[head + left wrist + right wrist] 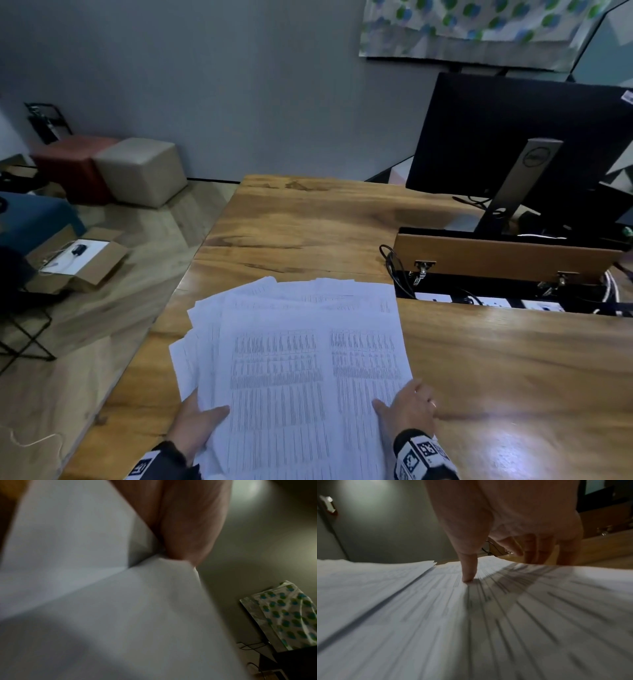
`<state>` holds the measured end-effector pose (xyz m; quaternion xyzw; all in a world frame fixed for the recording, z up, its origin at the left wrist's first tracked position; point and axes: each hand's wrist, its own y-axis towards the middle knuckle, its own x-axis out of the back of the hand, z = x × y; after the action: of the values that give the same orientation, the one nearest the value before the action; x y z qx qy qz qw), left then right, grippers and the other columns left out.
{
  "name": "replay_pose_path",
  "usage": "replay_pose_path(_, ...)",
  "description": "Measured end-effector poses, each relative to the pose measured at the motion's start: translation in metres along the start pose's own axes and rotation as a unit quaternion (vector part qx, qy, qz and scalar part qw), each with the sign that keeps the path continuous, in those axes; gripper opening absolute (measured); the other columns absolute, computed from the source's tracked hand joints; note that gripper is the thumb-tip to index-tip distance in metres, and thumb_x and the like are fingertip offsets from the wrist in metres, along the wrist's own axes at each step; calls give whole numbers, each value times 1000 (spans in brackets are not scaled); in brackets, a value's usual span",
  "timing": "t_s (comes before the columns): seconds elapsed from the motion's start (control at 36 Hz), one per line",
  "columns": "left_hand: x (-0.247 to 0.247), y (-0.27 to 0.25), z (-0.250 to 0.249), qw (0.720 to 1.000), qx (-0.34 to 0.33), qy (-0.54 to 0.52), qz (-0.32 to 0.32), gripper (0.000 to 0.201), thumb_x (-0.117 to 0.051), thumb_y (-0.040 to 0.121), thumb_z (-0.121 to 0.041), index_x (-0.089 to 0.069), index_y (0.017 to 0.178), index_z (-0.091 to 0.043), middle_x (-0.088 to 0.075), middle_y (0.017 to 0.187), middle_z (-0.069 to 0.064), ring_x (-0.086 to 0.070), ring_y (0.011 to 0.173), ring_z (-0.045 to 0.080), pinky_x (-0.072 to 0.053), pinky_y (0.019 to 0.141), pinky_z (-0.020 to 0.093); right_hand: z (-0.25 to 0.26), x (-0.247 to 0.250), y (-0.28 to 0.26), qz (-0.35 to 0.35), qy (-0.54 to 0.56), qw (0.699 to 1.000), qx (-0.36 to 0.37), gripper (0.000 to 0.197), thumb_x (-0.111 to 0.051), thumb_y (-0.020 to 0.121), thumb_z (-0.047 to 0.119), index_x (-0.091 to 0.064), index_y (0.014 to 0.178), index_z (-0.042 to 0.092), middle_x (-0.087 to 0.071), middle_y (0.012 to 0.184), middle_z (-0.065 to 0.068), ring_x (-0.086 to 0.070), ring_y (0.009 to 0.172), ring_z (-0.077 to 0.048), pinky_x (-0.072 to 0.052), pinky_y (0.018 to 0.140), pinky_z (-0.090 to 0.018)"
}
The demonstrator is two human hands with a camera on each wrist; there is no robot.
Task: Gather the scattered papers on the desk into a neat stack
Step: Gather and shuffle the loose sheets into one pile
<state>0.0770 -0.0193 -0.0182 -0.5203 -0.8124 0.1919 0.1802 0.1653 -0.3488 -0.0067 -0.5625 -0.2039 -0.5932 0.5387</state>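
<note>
A fanned pile of printed white papers (301, 370) sits at the near part of the wooden desk (308, 222), its sheets splayed out to the left and far side. My left hand (202, 418) grips the pile's near left edge, thumb on top. My right hand (404, 407) pinches the near right edge. In the right wrist view its thumb (469, 568) presses on the top sheet of the papers (471, 615) while its fingers (539, 547) reach past the edge. The left wrist view shows blank undersides of the papers (102, 601) against my left hand (188, 520).
A black monitor (513, 137) on a stand occupies the far right. In front of it a wooden hatch lid (496, 257) stands raised over a cable well with cables (394, 267). The desk's left edge drops to the floor, where a cardboard box (78, 260) and cube stools (144, 171) sit.
</note>
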Motion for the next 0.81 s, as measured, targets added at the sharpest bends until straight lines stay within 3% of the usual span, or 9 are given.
replay_pose_path(0.11, 1, 4, 4, 1000, -5, 9, -5, 55, -70, 61, -4, -64, 116, -5, -72, 110, 20, -67, 102, 38, -51, 93, 58, 5, 7, 1, 18, 28, 999, -14, 69, -76, 80, 45, -45, 130, 9, -58, 131, -8, -57, 120, -28, -49, 100, -41)
replay_pose_path(0.22, -2, 2, -1, 999, -9, 33, -8, 45, -71, 72, 5, -64, 115, -7, -72, 107, 15, -67, 101, 36, -52, 92, 52, 4, 8, 3, 3, 57, 998, -7, 50, -73, 85, 27, -53, 129, 14, -66, 125, -5, -64, 112, -26, -51, 94, -36)
replay_pose_path(0.28, -5, -1, -5, 999, -18, 37, -21, 42, -70, 68, 4, -65, 107, -9, -71, 103, 14, -65, 99, 35, -52, 88, 45, 3, 13, 3, -1, 92, 996, 7, 25, -66, 87, 14, -60, 111, 14, -71, 110, -6, -67, 94, -25, -57, 81, -33)
replay_pose_path(0.33, -7, -3, -7, 998, -26, 41, -28, 41, -69, 65, 1, -64, 104, -10, -71, 101, 13, -65, 98, 34, -51, 85, 42, 0, 18, 4, 17, 133, 991, 30, 10, -58, 87, 5, -55, 83, 13, -66, 85, -5, -60, 72, -22, -48, 56, -26)
replay_pose_path(0.42, -6, -1, -5, 999, -20, 40, -24, 33, -66, 78, 11, -63, 104, -10, -69, 99, 12, -64, 97, 34, -50, 85, 41, -4, 27, 3, 48, 183, 980, 66, 21, -50, 85, 2, -44, 71, 16, -56, 65, -2, -50, 56, -21, -36, 50, -27)
replay_pose_path(0.53, 1, 6, -2, 999, -4, 34, -29, 34, -66, 77, 16, -65, 101, -9, -70, 98, 14, -64, 101, 36, -49, 85, 40, -7, 51, -2, 51, 215, 968, 120, 29, -49, 86, 4, -67, 76, 24, -73, 67, 1, -70, 65, -18, -53, 58, -29)
replay_pose_path(0.67, 10, 14, 2, 999, 25, 17, -29, 44, -72, 62, 9, -67, 103, -4, -71, 104, 20, -64, 102, 37, -50, 91, 44, -12, 89, -7, 22, 245, 956, 158, 40, -49, 89, 6, -56, 55, 25, -41, 46, 7, -36, 45, -14, -26, 50, -27)
replay_pose_path(0.75, 15, 21, 6, 999, 41, 17, -25, 44, -67, 76, 16, -63, 117, 1, -69, 113, 22, -62, 108, 38, -47, 98, 47, -12, 118, -18, 0, 257, 944, 205, 53, -51, 91, 2, -54, 49, 35, -36, 45, 10, -29, 45, -6, -24, 50, -27)
replay_pose_path(0.81, 16, 21, 6, 998, 43, 26, -27, 46, -69, 72, 11, -64, 116, 1, -70, 111, 21, -62, 108, 37, -47, 99, 47, -11, 142, -27, -8, 265, 934, 241, 62, -52, 92, -2, -59, 48, 40, -46, 41, 15, -40, 42, 0, -32, 45, -20)
